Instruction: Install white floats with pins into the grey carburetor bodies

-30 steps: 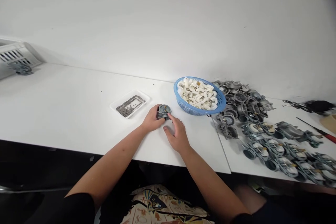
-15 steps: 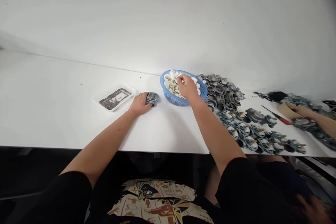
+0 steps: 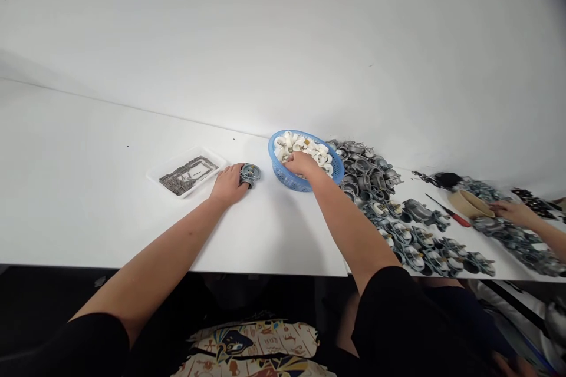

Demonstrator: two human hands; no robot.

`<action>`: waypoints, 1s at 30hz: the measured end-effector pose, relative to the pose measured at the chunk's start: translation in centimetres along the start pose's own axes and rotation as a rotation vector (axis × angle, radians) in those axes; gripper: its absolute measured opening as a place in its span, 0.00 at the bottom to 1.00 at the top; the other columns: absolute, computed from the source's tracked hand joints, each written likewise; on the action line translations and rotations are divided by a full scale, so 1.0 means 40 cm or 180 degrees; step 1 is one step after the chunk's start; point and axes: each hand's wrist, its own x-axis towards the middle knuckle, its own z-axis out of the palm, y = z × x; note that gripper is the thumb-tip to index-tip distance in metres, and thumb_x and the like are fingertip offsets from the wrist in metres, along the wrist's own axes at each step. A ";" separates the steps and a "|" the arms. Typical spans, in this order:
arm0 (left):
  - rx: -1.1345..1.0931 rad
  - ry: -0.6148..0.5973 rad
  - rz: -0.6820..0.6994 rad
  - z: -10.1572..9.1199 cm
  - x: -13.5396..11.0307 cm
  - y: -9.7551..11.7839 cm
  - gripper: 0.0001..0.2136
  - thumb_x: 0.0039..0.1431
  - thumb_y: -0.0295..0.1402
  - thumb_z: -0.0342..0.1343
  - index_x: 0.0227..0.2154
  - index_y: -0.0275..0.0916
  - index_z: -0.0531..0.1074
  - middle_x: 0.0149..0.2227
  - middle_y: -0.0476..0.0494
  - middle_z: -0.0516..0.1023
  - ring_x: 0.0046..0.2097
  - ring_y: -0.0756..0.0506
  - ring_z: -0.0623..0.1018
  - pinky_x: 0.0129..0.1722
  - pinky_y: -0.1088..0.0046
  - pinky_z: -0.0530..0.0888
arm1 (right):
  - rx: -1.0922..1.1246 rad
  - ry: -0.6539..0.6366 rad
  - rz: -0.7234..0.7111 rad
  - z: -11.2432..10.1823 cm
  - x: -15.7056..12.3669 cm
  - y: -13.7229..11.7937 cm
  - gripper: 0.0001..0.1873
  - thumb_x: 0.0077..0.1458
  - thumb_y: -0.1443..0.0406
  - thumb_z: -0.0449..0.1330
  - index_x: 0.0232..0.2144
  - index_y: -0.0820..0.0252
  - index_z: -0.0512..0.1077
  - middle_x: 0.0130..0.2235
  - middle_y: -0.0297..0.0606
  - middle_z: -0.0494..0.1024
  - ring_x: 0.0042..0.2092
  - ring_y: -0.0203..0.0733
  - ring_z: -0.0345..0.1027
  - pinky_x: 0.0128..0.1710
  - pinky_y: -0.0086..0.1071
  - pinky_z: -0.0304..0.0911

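The fingers of the right hand point(image 3: 302, 164) curl down into a blue plastic mesh basket point(image 3: 285, 174), buried among heaped white curved plastic pieces point(image 3: 305, 146), so whether they hold one cannot be told. The left hand point(image 3: 229, 185) closes over a die-cast carburetor body point(image 3: 251, 174), near a shallow white tray point(image 3: 207, 154) of thin metal strips point(image 3: 188, 175).

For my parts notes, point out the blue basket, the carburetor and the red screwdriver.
blue basket point(image 3: 336, 174), head view, on its right wall
carburetor point(image 3: 251, 174), head view, on its exposed top
red screwdriver point(image 3: 463, 221), head view, on its handle
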 end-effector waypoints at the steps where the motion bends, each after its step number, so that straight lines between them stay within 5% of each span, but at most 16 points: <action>1: -0.0021 0.0010 0.0006 -0.001 0.000 -0.001 0.24 0.55 0.35 0.52 0.56 0.38 0.65 0.54 0.34 0.75 0.56 0.32 0.72 0.55 0.52 0.67 | 0.0016 0.0007 -0.0011 0.002 0.001 -0.001 0.12 0.50 0.57 0.64 0.24 0.58 0.70 0.32 0.44 0.76 0.37 0.53 0.72 0.37 0.38 0.63; 6: -0.0127 0.0044 0.0038 -0.005 -0.004 0.000 0.24 0.51 0.35 0.55 0.53 0.40 0.67 0.54 0.39 0.75 0.55 0.34 0.74 0.55 0.56 0.68 | 0.0279 0.0265 -0.0042 0.011 0.001 0.006 0.08 0.51 0.60 0.62 0.26 0.57 0.67 0.31 0.41 0.74 0.35 0.49 0.69 0.36 0.37 0.61; 12: -0.0227 0.0039 0.0037 -0.011 -0.014 0.011 0.23 0.53 0.38 0.54 0.53 0.42 0.66 0.52 0.42 0.77 0.46 0.39 0.78 0.44 0.62 0.72 | 0.0884 0.0907 -0.0397 -0.009 -0.020 0.030 0.08 0.59 0.59 0.52 0.37 0.56 0.64 0.44 0.38 0.73 0.37 0.40 0.66 0.35 0.31 0.61; 19: 0.0113 -0.0270 0.0405 -0.004 -0.005 0.008 0.10 0.52 0.32 0.51 0.36 0.42 0.74 0.33 0.43 0.79 0.39 0.38 0.77 0.37 0.63 0.69 | 0.1669 0.1387 -0.1374 0.007 -0.085 -0.010 0.11 0.60 0.56 0.53 0.39 0.57 0.66 0.44 0.38 0.74 0.42 0.41 0.67 0.43 0.32 0.64; 25: -0.0184 -0.0235 0.0723 -0.017 -0.023 0.002 0.29 0.54 0.33 0.50 0.61 0.42 0.64 0.57 0.40 0.73 0.56 0.36 0.72 0.56 0.58 0.68 | 0.1886 0.1598 -0.1431 0.052 -0.130 -0.003 0.13 0.62 0.54 0.54 0.41 0.57 0.63 0.46 0.41 0.74 0.52 0.44 0.68 0.53 0.36 0.63; 30: -0.0370 -0.0671 0.1412 -0.029 -0.043 0.015 0.30 0.57 0.40 0.54 0.64 0.51 0.62 0.66 0.43 0.63 0.65 0.33 0.62 0.67 0.46 0.50 | 0.2220 0.2138 -0.1660 0.107 -0.185 -0.007 0.23 0.63 0.54 0.56 0.53 0.60 0.56 0.50 0.48 0.74 0.52 0.45 0.70 0.55 0.38 0.65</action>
